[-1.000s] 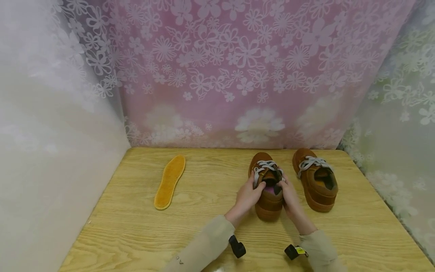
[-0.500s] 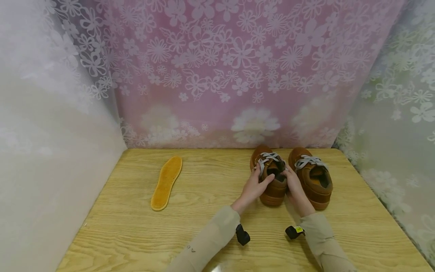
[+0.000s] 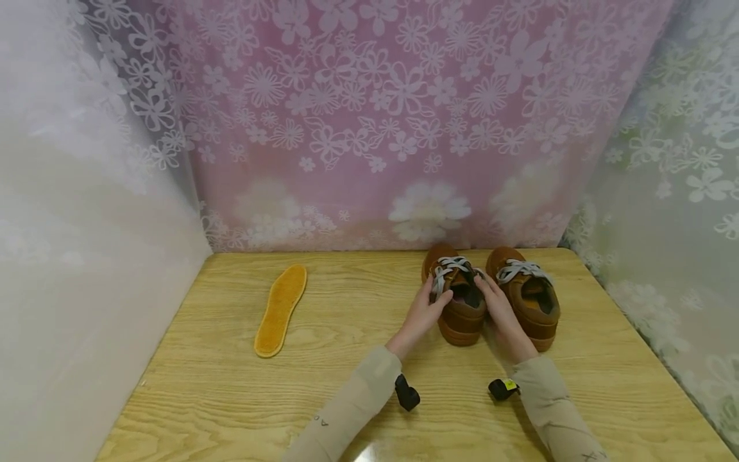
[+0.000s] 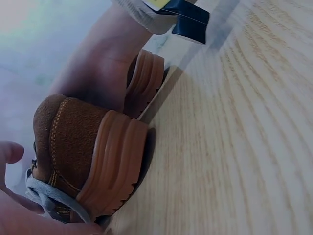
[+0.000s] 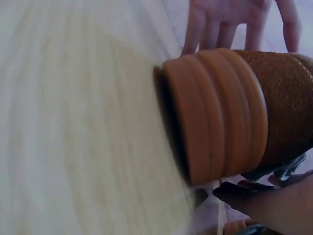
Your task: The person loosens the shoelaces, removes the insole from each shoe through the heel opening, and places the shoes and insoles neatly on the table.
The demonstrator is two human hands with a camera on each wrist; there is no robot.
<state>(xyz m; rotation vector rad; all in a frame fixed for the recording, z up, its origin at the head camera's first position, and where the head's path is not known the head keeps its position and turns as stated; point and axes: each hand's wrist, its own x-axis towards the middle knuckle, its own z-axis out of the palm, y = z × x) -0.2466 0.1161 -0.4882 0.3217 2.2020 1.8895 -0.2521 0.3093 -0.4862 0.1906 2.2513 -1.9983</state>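
Note:
A brown suede lace-up shoe (image 3: pixel 462 324) with grey laces stands toe to the back wall, between both hands. My left hand (image 3: pixel 420 317) holds its left side, thumb at the opening and fingers along the laces. On the other side my right hand (image 3: pixel 501 311) holds the collar. The left wrist view shows the shoe (image 4: pixel 73 142) close over the wood, a dark shadow under its thick sole. In the right wrist view its heel (image 5: pixel 220 117) partly covers the left fingers. A matching shoe (image 3: pixel 537 314), orange inside, stands just to the right.
An orange insole (image 3: pixel 280 311) lies alone on the left of the wooden table (image 3: pixel 340 346). Pink flowered cloth (image 3: pixel 346 160) hangs along the back edge, with pale cloth walls at both sides. Black straps (image 3: pixel 407 393) hang from the sleeves.
Both hands have carried the shoe back toward the wall and closer beside its mate. Within the last half second the left thumb has drawn slightly left toward the opening's edge.

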